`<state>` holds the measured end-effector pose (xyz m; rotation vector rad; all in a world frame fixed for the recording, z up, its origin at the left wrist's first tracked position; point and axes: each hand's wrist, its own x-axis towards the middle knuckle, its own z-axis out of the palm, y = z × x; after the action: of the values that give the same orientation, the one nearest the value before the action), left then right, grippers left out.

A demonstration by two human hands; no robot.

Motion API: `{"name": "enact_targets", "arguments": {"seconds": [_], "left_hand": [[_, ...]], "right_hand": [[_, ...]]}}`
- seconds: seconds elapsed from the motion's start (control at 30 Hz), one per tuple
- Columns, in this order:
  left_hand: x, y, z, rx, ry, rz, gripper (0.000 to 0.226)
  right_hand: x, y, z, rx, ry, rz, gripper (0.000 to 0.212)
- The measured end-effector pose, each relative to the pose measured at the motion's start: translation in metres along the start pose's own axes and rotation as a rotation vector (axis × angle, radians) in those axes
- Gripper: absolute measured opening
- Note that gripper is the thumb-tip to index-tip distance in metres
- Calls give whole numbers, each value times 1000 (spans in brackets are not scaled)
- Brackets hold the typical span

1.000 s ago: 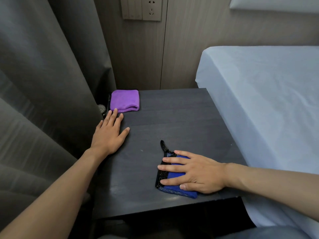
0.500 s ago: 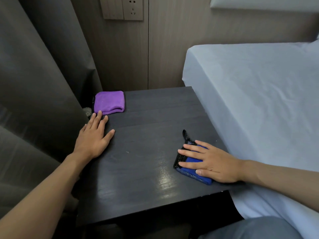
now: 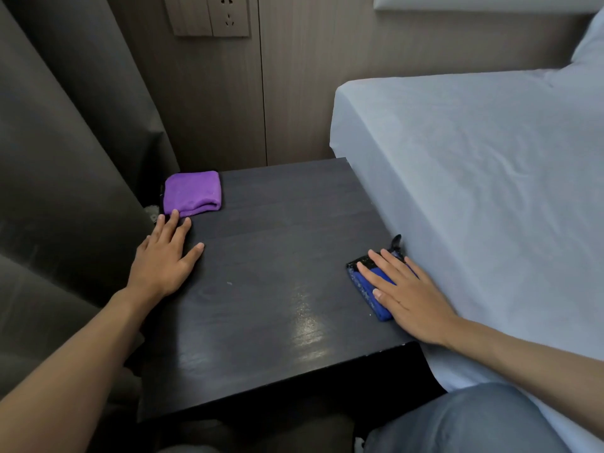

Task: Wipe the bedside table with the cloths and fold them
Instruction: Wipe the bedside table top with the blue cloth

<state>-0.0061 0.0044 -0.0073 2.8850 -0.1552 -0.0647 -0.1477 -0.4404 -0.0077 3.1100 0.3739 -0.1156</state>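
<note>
I count two cloths, two hands and one bedside table (image 3: 277, 256). The purple cloth (image 3: 192, 192) lies folded in the table's back left corner. The blue cloth (image 3: 362, 285), folded small with a dark speckled border, sits at the table's right edge, toward the front, and a black loop sticks out from its far end.

My view shows the right hand (image 3: 408, 295) lying flat on the blue cloth with its fingers straight and slightly spread, pressing it to the tabletop. The left hand (image 3: 163, 259) lies palm down on the table's left side. Its fingers are straight and close together, the thumb is out to the side, and the longest fingertips reach the purple cloth's near edge.

One bed (image 3: 474, 191) with a pale sheet runs along the table's right side. One grey curtain (image 3: 65, 158) hangs to the table's left, and one wall socket plate (image 3: 212, 14) sits above the table's back edge. A knee in blue jeans (image 3: 474, 423) shows below the table's front right corner.

A second ago the right hand and the blue cloth were near the middle of the table's front edge. They have since slid rightward to the edge beside the bed. The left hand and the purple cloth have kept their places on the table.
</note>
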Motion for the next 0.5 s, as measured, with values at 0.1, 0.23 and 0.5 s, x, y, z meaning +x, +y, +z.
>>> {"name": "enact_targets", "arguments": {"seconds": [0.1,0.23,0.5], "left_hand": [[1,1,-2,-3,-23,-23,67],[1,5,-3,-16,-67,-56,67],[10,11,-13,9,-88,-86,68]], "right_hand": [[-12,-21,8,19,99,216,55],[-25,-62,14,65,198,493,60],[-18,-147,16,206,259,844,64]]}}
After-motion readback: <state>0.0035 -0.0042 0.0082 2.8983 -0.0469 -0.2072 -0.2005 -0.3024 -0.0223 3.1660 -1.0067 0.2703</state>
